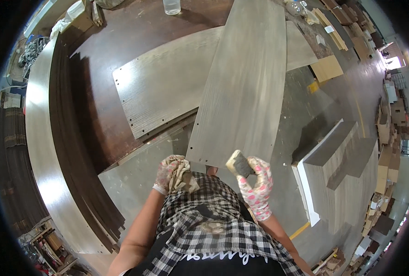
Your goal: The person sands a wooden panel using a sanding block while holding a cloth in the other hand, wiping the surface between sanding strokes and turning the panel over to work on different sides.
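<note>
I see both hands raised close to the chest, above the near end of a long grey board (241,87) that lies lengthwise away from me on the dark brown table (98,106). The right hand (258,184), in a white glove with pink spots, has its fingers closed around a small grey sanding block (239,164); the block sticks up out of the fist, just above the board's near edge. The left hand (167,171), in a worn glove of the same kind, has its fingers curled shut on a crumpled beige cloth (184,177) that hangs against the checked shirt (213,221).

The long board rests across a second grey board (163,92), which lies crosswise under it and shows small drilled holes along its left and lower edges. A third, duller sheet (140,179) lies beneath both, near my left arm.

Along the left side of the table runs a stack of long dark strips (82,152) with a pale curved panel (41,152) beside it. To the right, on the floor, stands a stack of grey panels (347,175) with white edges. A clear plastic cup (171,6) stands at the far end of the table.
</note>
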A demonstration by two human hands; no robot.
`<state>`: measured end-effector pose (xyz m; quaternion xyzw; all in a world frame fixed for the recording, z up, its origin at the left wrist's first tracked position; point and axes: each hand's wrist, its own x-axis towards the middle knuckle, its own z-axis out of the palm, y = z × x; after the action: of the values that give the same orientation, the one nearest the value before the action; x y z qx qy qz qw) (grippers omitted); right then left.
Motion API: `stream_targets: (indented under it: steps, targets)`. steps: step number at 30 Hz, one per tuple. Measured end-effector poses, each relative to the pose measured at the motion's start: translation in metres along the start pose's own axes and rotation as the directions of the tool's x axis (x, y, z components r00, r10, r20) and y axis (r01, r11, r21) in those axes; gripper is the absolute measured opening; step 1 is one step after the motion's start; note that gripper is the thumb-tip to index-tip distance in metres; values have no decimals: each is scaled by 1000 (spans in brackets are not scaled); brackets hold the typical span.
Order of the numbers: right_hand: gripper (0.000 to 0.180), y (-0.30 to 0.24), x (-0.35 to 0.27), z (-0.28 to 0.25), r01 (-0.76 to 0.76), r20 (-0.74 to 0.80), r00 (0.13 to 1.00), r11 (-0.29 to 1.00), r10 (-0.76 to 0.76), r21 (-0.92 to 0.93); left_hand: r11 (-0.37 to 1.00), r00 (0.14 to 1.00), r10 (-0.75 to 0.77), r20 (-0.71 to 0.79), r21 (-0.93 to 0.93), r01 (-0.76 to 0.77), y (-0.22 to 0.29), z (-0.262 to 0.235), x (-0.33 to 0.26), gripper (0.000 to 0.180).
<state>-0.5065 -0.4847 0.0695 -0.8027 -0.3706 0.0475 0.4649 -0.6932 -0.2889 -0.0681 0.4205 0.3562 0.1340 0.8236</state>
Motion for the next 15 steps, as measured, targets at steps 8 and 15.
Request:
stream_targets:
  steps: [8, 15]
  targets:
    - [47, -31, -4, 61, 260, 81, 965, 952, -250, -160, 954, 954, -287, 82, 111, 277, -27, 9, -6, 13]
    - [46, -18, -28, 56, 236, 68, 972, 909, -227, -343, 936, 947, -301, 116, 229, 269, -37, 0, -13, 17]
